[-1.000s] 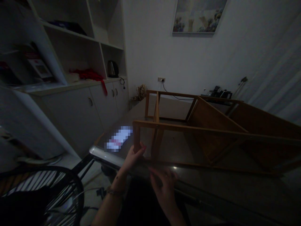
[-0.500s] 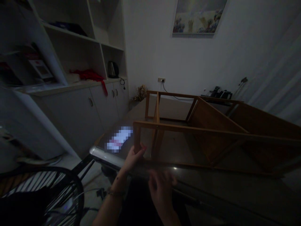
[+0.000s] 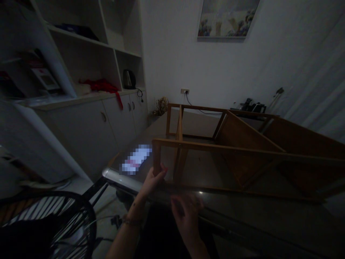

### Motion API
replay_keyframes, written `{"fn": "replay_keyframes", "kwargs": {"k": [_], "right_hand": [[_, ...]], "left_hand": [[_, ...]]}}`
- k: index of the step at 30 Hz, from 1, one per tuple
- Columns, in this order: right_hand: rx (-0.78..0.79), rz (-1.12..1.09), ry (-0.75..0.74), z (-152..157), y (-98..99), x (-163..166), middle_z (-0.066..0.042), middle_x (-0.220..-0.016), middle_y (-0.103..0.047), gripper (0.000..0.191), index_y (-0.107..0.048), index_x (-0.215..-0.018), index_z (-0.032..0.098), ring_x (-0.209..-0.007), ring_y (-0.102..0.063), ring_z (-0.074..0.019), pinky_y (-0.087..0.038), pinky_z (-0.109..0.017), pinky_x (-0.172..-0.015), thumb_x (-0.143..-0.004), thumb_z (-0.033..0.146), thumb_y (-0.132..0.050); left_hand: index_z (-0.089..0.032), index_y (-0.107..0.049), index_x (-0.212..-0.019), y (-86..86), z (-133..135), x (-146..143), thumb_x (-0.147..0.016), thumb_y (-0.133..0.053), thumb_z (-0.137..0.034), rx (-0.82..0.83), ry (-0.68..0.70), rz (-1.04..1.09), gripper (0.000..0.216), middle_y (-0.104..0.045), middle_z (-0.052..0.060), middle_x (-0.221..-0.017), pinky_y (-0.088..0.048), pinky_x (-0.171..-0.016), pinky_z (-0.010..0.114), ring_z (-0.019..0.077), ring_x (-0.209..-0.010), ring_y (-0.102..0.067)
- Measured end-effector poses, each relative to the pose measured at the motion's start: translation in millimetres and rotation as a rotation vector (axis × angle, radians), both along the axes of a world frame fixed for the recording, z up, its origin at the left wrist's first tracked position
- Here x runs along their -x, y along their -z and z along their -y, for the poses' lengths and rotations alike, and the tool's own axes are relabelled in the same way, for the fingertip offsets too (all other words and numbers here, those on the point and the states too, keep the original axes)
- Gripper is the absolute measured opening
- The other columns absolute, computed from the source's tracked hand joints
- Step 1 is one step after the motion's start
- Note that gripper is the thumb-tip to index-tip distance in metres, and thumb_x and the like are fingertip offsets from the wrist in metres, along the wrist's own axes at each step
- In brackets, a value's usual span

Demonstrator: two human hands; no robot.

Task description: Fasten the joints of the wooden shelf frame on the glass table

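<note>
A brown wooden shelf rack (image 3: 205, 144) lies on its side across the table. My left hand (image 3: 156, 175) is closed around the upright piece at its near left end, thumb and fingers wrapping the wood. Low in front of the table's near edge is my right hand (image 3: 185, 212), its fingers curled in and partly smeared by motion. Anything inside those fingers is too dark and blurred to make out. Left of the rack, a bright pixelated patch (image 3: 137, 159) lies on the tabletop.
The dark table (image 3: 121, 179) has a rounded silvery edge. A black slatted chair (image 3: 91, 216) stands at lower left. White cabinets (image 3: 88, 133) line the left wall, with a kettle (image 3: 129, 79) and red cloth (image 3: 101, 85) above. Dark items (image 3: 253, 106) sit beyond the rack.
My right hand's fingers have shifted slightly near the table edge. My left hand keeps its hold on the rack, which stays in place.
</note>
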State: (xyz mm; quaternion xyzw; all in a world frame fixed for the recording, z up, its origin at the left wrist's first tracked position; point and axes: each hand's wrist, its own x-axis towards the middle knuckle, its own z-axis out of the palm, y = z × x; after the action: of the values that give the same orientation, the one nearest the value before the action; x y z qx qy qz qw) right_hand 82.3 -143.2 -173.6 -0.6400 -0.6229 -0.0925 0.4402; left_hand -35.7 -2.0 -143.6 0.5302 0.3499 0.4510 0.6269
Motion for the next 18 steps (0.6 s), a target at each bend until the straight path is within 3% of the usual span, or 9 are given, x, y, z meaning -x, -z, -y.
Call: {"fn": "replay_keyframes", "kwargs": {"k": [4, 8, 18], "right_hand": [[-0.001, 0.085, -0.043, 1.2, -4.3, -1.1, 0.003, -0.086, -0.072, 0.026, -0.068, -0.111, 0.038, -0.083, -0.06, -0.019, -0.027, -0.037, -0.078, -0.098, 0.028, -0.048], [-0.006, 0.162, -0.065, 1.2, 1.1, -4.0, 0.002, -0.087, -0.072, 0.033, -0.064, -0.121, 0.043, -0.084, -0.058, -0.0194, -0.029, -0.038, -0.079, -0.099, 0.024, -0.047], [0.037, 0.214, -0.18, -5.2, -1.3, -10.1, 0.005, -0.085, -0.071, 0.034, -0.063, -0.12, 0.04, -0.088, -0.059, -0.0182, -0.033, -0.036, -0.084, -0.096, 0.018, -0.055]], "left_hand": [[-0.017, -0.051, -0.076, 0.1, 0.6, 0.2, -0.064, -0.076, -0.056, -0.001, 0.002, 0.006, 0.048, -0.041, -0.009, -0.055, -0.03, -0.045, 0.018, 0.0054, -0.047, -0.035], [-0.017, -0.051, -0.076, 2.5, 0.2, 0.3, -0.067, -0.075, -0.056, -0.026, 0.022, 0.005, 0.046, -0.04, -0.009, -0.056, -0.028, -0.045, 0.017, 0.0053, -0.047, -0.034], [-0.018, -0.051, -0.076, 7.1, -2.3, 0.9, -0.068, -0.074, -0.052, -0.025, 0.006, 0.002, 0.042, -0.038, -0.009, -0.056, -0.03, -0.046, 0.018, 0.0058, -0.047, -0.035]]}}
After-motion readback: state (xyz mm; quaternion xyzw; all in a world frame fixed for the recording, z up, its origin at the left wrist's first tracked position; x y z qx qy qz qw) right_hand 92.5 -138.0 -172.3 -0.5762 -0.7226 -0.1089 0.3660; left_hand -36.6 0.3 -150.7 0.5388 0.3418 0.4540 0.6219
